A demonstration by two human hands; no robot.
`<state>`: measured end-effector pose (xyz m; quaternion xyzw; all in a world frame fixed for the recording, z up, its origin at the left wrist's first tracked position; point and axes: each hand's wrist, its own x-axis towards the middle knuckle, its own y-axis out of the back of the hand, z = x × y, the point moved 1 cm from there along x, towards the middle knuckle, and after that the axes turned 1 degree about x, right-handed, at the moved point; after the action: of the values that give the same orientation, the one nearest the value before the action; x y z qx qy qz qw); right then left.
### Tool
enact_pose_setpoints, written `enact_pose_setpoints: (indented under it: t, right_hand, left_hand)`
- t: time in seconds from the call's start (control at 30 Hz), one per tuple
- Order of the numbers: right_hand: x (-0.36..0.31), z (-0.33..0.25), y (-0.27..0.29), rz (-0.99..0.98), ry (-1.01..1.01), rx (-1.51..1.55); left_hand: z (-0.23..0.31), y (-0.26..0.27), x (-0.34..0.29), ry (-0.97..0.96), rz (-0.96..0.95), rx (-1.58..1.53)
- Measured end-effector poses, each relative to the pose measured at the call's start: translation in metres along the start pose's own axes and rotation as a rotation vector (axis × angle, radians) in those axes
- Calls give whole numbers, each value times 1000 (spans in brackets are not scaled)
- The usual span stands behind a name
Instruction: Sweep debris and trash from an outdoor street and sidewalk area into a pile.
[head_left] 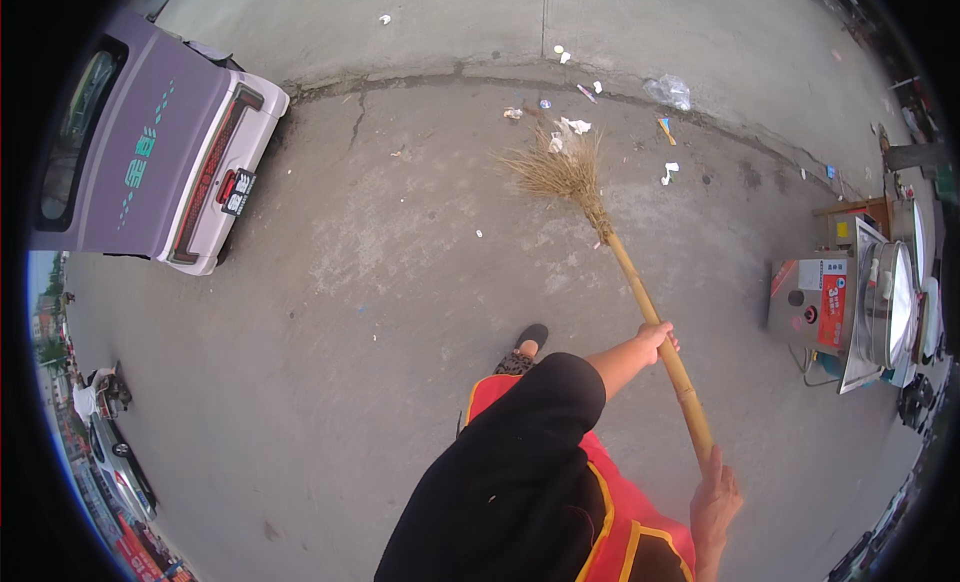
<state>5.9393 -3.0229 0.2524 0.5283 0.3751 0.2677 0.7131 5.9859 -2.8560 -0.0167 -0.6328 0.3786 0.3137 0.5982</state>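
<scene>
A long broom (pixel 650 307) with a bamboo handle slants across the middle right of the view. Its straw head (pixel 565 177) rests on the pavement, against a crumpled piece of white litter (pixel 575 127). My left hand (pixel 655 342) is wrapped round the handle about halfway along, the arm in a black sleeve reaching across in front of me. At the near end of the handle, my right hand (pixel 716 497) grips it, with some fingers hidden behind. Past the bristles lie a clear plastic bag (pixel 670 91), a torn yellow and blue wrapper (pixel 667 131) and white scraps (pixel 670 172).
A purple and white van (pixel 190 152) stands at the left. On the right is a food stall (pixel 830 302) with a large round metal pan (pixel 888 302). A cracked seam (pixel 420 80) crosses the pavement at the far side. A silver car (pixel 120 467) is at the lower left.
</scene>
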Motion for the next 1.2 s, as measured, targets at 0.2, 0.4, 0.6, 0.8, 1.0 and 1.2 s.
enact_pose_setpoints:
  t: [0.2, 0.4, 0.6, 0.8, 1.0, 1.2]
  right_hand:
    - [-34, 43, -26, -111, -221, 187]
    - [16, 54, -52, -548, -139, 593]
    - [127, -43, -45, -498, 290, 616]
    - [206, -168, -24, -540, 428, 424]
    - [203, -134, -4, -421, 86, 513]
    - [137, -102, 19, -375, -271, 482]
  left_hand:
    - [-37, -28, -8, -112, 29, 235]
    - [-11, 44, -1, -266, 285, -25]
    - [116, 168, -49, -506, 303, -446]
    - [236, 241, -83, -631, 392, -639]
    - [239, 141, -30, -370, 326, -368]
    - [171, 28, 1, -159, 178, 58]
